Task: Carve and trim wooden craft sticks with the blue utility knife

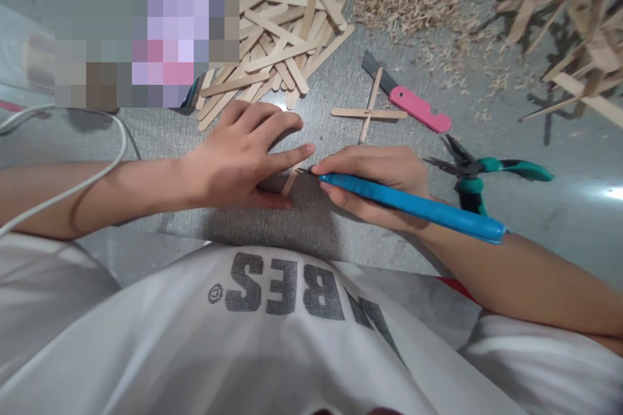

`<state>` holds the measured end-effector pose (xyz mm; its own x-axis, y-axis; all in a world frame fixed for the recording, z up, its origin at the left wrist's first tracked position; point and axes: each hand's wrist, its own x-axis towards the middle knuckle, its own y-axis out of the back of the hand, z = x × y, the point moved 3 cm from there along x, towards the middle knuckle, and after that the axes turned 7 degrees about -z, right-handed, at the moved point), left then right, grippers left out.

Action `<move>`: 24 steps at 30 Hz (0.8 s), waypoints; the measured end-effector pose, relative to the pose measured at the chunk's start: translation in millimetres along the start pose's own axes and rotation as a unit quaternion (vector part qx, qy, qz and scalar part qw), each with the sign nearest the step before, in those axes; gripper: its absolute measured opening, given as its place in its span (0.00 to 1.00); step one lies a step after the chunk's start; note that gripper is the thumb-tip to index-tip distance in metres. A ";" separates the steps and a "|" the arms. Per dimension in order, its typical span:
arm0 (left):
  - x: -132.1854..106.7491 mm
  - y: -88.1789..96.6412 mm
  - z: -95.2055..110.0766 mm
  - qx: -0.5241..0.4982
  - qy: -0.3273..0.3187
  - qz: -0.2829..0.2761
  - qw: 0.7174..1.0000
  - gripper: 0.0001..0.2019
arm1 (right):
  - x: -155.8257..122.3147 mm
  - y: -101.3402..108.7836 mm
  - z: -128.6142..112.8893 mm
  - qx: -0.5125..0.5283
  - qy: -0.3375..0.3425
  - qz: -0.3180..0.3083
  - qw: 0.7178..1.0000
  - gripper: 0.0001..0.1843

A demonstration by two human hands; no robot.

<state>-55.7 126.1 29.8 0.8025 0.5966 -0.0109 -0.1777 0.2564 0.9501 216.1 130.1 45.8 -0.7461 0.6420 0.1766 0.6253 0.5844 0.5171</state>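
My left hand (250, 159) lies on the grey table with its fingers spread. Its thumb and index finger are on either side of a short piece of wooden craft stick (291, 181), its thumb touching or very close to the wood. Most of that piece is under the hand. In my right hand (379, 175) is a slim blue craft knife (413, 202), gripped like a pen. Its narrow dark tip points left and meets the stick's upper end near my left index fingertip. Just beyond, two crossed craft sticks (368, 113) lie beside a pink-handled knife (419, 108).
A heap of craft sticks (292, 19) spreads behind my left hand, with wood shavings (413, 3) to its right. Green-and-black pliers (470, 168) lie by my right wrist. Joined sticks (579, 26) fill the far right. A white cable (117, 142) crosses my left forearm.
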 end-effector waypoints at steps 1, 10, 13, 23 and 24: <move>0.2 -0.2 0.1 -0.001 0.002 -0.001 1.000 0.43 | 0.2 0.0 0.2 0.000 -0.003 -0.006 1.000 0.08; 0.8 2.6 -0.2 -0.022 0.002 -0.011 1.000 0.42 | -0.2 0.2 2.5 -0.006 -0.014 -0.027 1.000 0.10; 0.8 2.2 -0.8 -0.022 0.004 -0.014 1.000 0.42 | 0.1 -0.5 2.4 -0.006 -0.014 -0.028 0.999 0.09; 2.5 1.1 0.3 -0.011 0.007 -0.015 1.000 0.43 | 0.9 0.0 1.5 -0.003 -0.009 -0.023 1.000 0.09; 2.5 1.4 0.6 -0.009 0.006 -0.013 1.000 0.43 | 0.8 0.1 1.2 -0.004 -0.003 -0.023 1.000 0.10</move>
<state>-53.6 127.5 31.2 0.8000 0.5986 -0.0398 -0.1664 0.2851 0.9439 215.8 131.3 44.9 -0.7726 0.6177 0.1470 0.5885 0.6097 0.5309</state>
